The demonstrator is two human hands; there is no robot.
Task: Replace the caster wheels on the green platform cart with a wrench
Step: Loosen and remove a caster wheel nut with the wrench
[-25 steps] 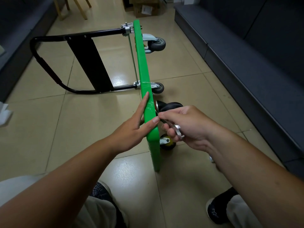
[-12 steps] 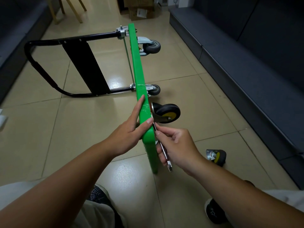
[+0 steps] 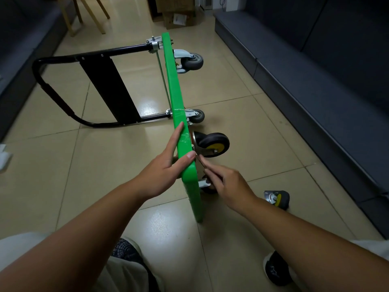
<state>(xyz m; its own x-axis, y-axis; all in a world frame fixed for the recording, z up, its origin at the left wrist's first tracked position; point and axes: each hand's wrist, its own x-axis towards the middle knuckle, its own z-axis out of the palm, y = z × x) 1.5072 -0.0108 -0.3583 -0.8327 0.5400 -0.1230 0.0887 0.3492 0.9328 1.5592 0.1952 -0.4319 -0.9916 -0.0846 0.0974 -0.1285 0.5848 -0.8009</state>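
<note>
The green platform cart stands on its side edge on the floor, its casters pointing right. My left hand holds its upper edge, with the index finger along the top and the thumb over the right side. My right hand grips a slim metal wrench. The wrench head sits at the mounting plate of a black caster with a yellow hub. A second near caster is mostly hidden behind my right hand. A loose yellow-hub caster lies on the tiles to the right.
Two grey casters are on the cart's far end, and the black handle lies flat to the left. A dark bench runs along the right. Cardboard boxes and wooden chair legs stand at the back.
My right hand has swung down and toward me with the wrench, uncovering the yellow-hub caster. The left hand has kept its hold on the cart's edge.
</note>
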